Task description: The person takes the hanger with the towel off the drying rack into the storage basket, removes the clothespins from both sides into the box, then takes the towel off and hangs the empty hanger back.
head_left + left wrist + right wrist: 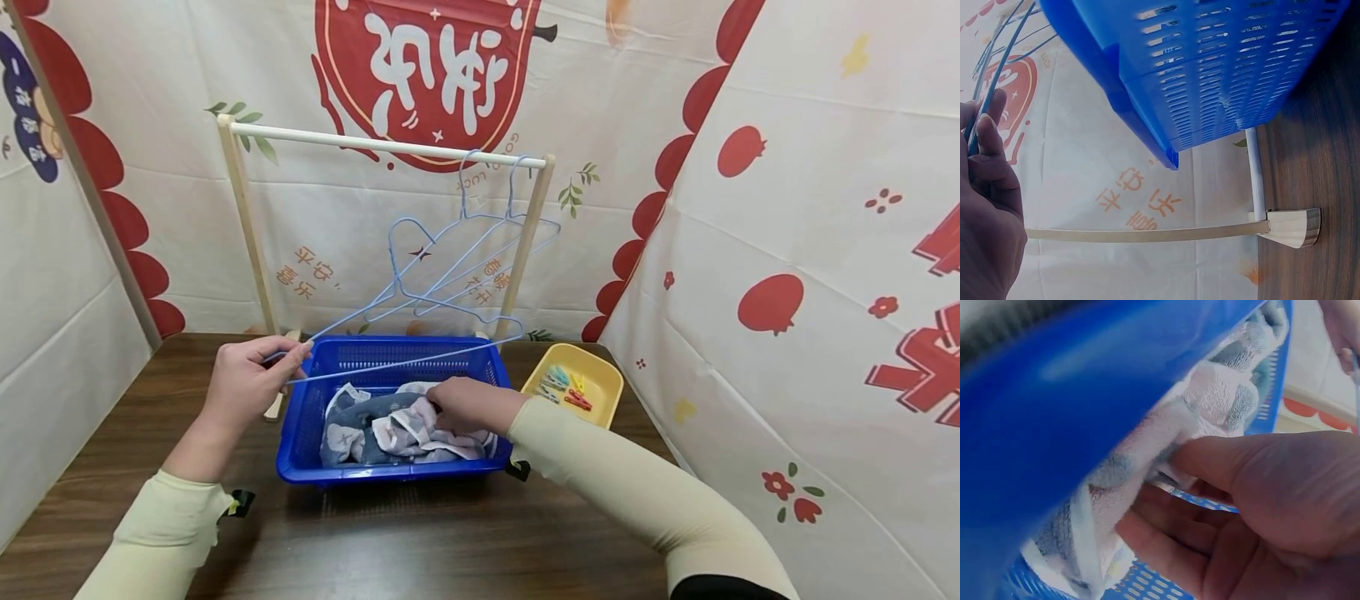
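My left hand (251, 375) pinches one corner of a light blue wire clothes hanger (393, 258), holding it up over the left end of a blue plastic basket (390, 473). The hanger's hook points upward, and its far corner reaches over the basket's right side. Down inside the basket, my right hand (476, 404) grips a pale pink and grey towel (1216, 394). Its thumb lies on the cloth and its fingers are partly under it, as the right wrist view shows. Beside that towel lies a darker grey-blue cloth (367, 410).
Behind the basket stands a wooden rack with a white rail (337, 138); two more blue hangers (462, 200) hang at its right end. A yellow tray (611, 387) holding several clothespins (577, 400) sits right of the basket. Printed fabric encloses the brown table (420, 542).
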{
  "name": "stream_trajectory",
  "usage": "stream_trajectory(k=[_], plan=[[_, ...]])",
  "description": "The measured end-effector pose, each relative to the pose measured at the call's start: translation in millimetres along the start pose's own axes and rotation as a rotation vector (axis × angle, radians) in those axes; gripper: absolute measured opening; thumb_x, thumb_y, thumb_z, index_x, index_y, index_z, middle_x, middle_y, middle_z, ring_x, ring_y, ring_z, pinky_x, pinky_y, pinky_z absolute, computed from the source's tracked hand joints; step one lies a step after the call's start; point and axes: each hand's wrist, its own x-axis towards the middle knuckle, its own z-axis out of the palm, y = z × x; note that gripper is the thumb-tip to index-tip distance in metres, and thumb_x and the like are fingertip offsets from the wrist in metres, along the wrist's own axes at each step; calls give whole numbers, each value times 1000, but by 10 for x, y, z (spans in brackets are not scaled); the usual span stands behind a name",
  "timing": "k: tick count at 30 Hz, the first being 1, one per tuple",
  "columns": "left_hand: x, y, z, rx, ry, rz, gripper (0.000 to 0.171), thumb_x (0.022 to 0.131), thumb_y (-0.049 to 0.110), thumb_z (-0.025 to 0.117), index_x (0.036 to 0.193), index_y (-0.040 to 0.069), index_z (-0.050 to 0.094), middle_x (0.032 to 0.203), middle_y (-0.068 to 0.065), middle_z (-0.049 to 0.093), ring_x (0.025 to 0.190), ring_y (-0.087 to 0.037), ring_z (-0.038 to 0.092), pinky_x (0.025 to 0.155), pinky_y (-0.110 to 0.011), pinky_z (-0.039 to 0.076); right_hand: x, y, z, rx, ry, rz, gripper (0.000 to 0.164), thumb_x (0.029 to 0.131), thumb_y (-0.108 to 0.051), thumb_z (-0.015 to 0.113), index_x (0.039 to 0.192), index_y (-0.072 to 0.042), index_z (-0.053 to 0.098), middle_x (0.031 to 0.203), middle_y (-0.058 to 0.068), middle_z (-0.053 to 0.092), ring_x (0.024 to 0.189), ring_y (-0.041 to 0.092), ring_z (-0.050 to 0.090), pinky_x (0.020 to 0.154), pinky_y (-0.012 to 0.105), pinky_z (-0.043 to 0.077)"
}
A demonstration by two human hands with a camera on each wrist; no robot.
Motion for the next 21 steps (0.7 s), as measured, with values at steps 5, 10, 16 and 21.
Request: stream_trajectory(k=[5, 10, 16, 21], plan=[[-4, -2, -35, 19, -9, 1, 7, 99, 1, 82, 92, 2, 82, 71, -7, 75, 57, -13, 71, 52, -18, 55, 83, -10, 25, -24, -59, 14, 14, 104, -16, 75, 94, -15, 66, 83, -5, 59, 78, 13, 54, 74, 29, 47], [-7, 3, -48, 19, -13, 1, 6, 99, 1, 81, 93, 3, 83, 73, -7, 76, 60, -8, 71, 53, -19, 56, 82, -3, 28, -14, -59, 22, 11, 104, -17, 74, 97, -14, 67, 84, -5, 61, 80, 14, 56, 75, 30, 48], [-17, 23, -68, 11, -20, 8, 5, 99, -1, 81, 95, 2, 83, 76, -12, 77, 60, -8, 71, 54, -19, 57, -50, 67, -28, 92, -31, 13, 14, 108, -23, 68, 100, -12, 67, 85, -2, 59, 80, 15, 55, 76, 32, 46], [-17, 29, -88, 5, -5, 17, 6, 98, -3, 82, 96, 2, 84, 78, -16, 77, 59, -7, 70, 54, -17, 55, -285, 147, -160, 274, 1, 64, 34, 114, -41, 62, 127, -12, 72, 109, 0, 72, 93, 14, 62, 89, 36, 55]])
